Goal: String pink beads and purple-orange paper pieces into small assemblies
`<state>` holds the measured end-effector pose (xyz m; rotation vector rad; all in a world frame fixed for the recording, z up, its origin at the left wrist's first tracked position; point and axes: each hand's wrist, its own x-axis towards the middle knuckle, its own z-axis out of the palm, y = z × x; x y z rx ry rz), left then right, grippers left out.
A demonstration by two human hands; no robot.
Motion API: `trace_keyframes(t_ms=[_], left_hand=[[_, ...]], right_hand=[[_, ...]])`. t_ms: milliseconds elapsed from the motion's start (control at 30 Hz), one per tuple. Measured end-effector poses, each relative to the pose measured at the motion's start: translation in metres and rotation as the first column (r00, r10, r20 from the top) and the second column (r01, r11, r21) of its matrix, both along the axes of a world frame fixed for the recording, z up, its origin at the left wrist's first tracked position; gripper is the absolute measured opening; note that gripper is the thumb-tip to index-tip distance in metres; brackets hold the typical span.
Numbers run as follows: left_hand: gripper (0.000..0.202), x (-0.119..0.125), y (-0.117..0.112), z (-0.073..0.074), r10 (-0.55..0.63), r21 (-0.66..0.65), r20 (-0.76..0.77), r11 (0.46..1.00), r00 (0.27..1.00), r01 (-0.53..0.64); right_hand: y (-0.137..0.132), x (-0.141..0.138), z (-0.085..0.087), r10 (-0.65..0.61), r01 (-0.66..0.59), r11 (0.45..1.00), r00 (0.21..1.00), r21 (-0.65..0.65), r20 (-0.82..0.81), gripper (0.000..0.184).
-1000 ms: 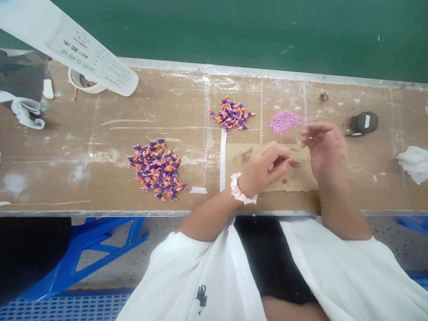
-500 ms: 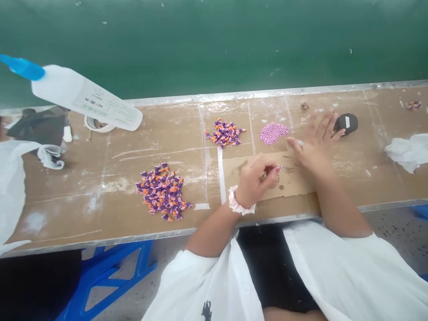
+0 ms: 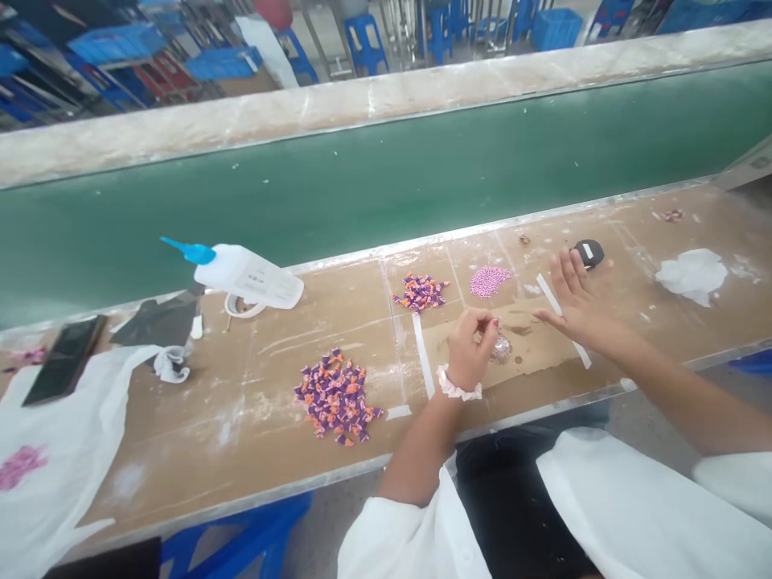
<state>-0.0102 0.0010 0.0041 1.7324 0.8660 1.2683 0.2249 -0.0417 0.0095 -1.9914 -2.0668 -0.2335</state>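
Note:
My left hand [image 3: 470, 344] is curled in a pinch over a brown cardboard sheet [image 3: 543, 346], holding something small that I cannot make out. A small clear shiny object [image 3: 500, 349] lies just right of it. My right hand [image 3: 579, 305] is spread flat, fingers apart, reaching toward a black oval object [image 3: 589, 252]. A small heap of purple and orange pieces [image 3: 422, 291] and a heap of tiny pink beads [image 3: 489, 281] lie just beyond my hands. A larger purple and orange pile [image 3: 336, 396] lies to the left.
A white glue bottle with a blue nozzle [image 3: 241, 273] lies on a tape roll at the back left. A dark phone [image 3: 65, 358] and white plastic bag [image 3: 54, 434] are far left. Crumpled white tissue [image 3: 692, 273] lies right. A green conveyor belt [image 3: 362, 185] runs behind the bench.
The view tilted up and back, now showing the belt and the room beyond. My right hand went from raised and curled to flat, reaching right toward the black object. My left hand stays pinched.

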Motion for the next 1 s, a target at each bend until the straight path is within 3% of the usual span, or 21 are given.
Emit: trace_keyframes(t_ms=[133, 233, 300, 467, 767, 1000], left_hand=[[0.015, -0.005, -0.004, 0.003, -0.02, -0.003, 0.014, 1.0, 1.0, 0.02], [0.016, -0.009, -0.008, 0.005, -0.019, -0.052, 0.028, 0.998, 0.999, 0.021], [0.016, -0.012, -0.01, 0.006, -0.025, -0.085, 0.033, 0.996, 0.999, 0.027], [0.015, -0.015, -0.013, 0.006, -0.051, -0.07, 0.041, 0.996, 0.998, 0.054], [0.012, -0.02, -0.017, 0.002, -0.05, -0.069, -0.015, 0.996, 0.999, 0.049], [0.004, -0.017, -0.018, 0.004, -0.076, -0.08, 0.011, 0.994, 0.997, 0.076]], right_hand=[[-0.067, 0.038, -0.023, 0.018, -0.01, 0.993, 0.998, -0.12, 0.059, 0.084], [-0.112, 0.061, -0.038, 0.153, -0.13, 0.964, 0.985, -0.23, 0.082, 0.086], [-0.129, 0.071, -0.042, 0.248, -0.225, 0.929, 0.968, -0.294, 0.043, 0.091], [-0.128, 0.081, -0.04, 0.379, -0.364, 0.877, 0.925, -0.315, -0.016, 0.099], [-0.125, 0.078, -0.042, 0.384, -0.373, 0.891, 0.923, -0.26, -0.009, 0.097], [-0.123, 0.081, -0.041, 0.359, -0.359, 0.88, 0.931, -0.312, -0.059, 0.1]])
